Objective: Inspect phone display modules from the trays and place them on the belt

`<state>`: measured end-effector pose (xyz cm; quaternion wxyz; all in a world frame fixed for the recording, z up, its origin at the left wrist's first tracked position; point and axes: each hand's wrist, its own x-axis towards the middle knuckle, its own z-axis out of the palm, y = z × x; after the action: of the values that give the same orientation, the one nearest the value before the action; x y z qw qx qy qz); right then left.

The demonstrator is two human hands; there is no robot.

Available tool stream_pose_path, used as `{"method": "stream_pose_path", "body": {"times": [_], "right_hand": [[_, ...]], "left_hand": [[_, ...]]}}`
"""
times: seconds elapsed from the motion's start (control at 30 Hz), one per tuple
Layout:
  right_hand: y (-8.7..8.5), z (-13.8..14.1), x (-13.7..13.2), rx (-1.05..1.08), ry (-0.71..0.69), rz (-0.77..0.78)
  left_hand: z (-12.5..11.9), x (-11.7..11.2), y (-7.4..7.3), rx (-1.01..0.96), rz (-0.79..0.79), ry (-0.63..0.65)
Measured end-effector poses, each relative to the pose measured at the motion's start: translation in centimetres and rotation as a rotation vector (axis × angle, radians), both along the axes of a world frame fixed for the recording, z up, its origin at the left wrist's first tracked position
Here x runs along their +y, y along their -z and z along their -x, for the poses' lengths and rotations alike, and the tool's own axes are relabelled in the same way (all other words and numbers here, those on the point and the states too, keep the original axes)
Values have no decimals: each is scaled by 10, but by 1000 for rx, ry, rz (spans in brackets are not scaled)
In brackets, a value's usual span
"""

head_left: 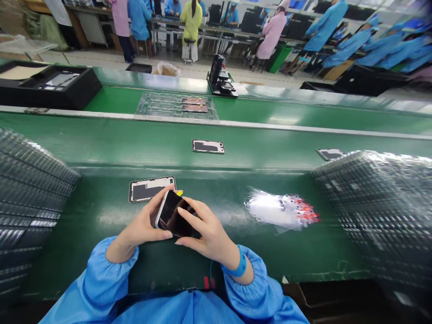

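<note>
Both my hands hold a dark-screened smartphone (175, 215) above the green workbench (101, 265). My left hand (145, 220) grips its silver left edge, with the fingers curled over the top. My right hand (205, 229) rests across the glass from the right. Just beyond my left fingers lies a phone back frame (150, 189) with a dark inner panel, partly hidden by my hand. A small yellow item (179, 192) peeks out behind the phone.
A heap of clear film with red tabs (281, 209) lies to the right. Stacks of clear trays (30, 189) (374, 202) stand on both sides. Beyond, a phone frame (208, 146) sits on a green conveyor (270, 146). Several co-workers in blue and pink gowns work farther away.
</note>
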<state>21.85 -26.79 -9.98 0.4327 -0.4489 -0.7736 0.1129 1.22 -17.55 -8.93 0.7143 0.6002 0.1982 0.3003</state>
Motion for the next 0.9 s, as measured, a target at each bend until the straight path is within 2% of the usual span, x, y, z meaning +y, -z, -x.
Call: {"method": "stream_pose_path", "body": {"times": [0.2,0.4,0.63,0.77,0.83,0.9], "right_hand": [[-3,-2,1,-11,-8,-8],[-7,-5,0,-83,23,0],[-11,3,-4,-165,172,-10],[-3,10,-3,-139,354,3],[1,10,-1,-35,345,80],[2,6,0,156,268,228]], "left_hand": [[1,1,2,40,25,-3],[-1,0,5,-6,104,-20],[-8,-5,14,-44,262,-49],[-22,-13,12,-59,391,-166],[-26,-13,7,-33,408,-256],[-25,-7,1,6,409,-320]]}}
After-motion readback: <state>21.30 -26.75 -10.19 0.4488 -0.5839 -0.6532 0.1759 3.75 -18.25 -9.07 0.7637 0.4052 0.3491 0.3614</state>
